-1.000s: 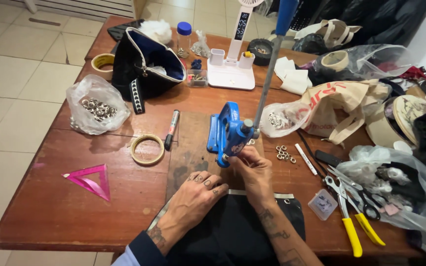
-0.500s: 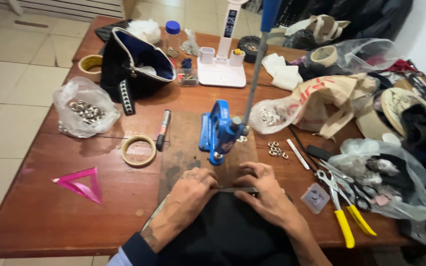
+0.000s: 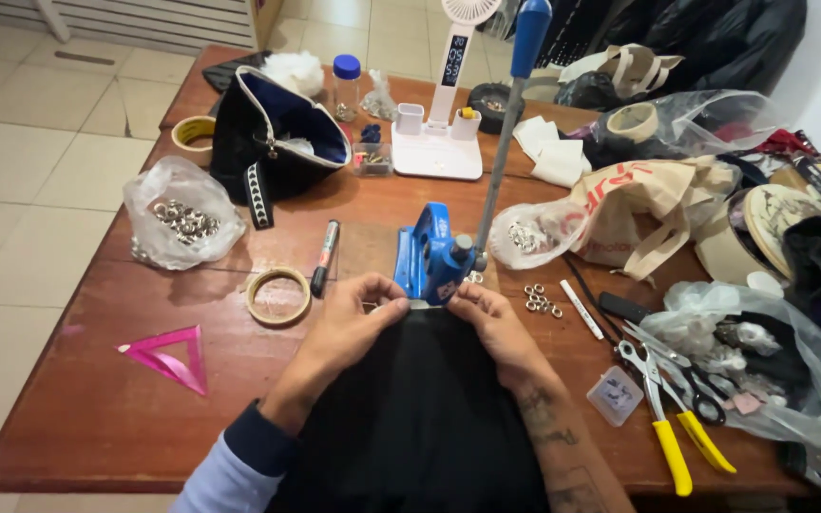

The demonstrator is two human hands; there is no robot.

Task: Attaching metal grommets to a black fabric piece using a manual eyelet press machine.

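Observation:
A blue hand press with a long upright lever stands on the wooden table. A piece of black fabric lies in front of it, its far edge pushed under the press. My left hand pinches that edge on the left of the press. My right hand pinches the same edge on the right, fingertips close to the press base. A few loose metal eyelets lie just right of my right hand.
A black marker, a tape ring and a pink triangle ruler lie to the left. A plastic bag of metal rings and a dark pouch sit behind. Yellow-handled pliers and scissors lie at right.
Both hands have moved the fabric's edge forward, up to the press base. One second ago my right hand was at the press and my left lay flat on the fabric.

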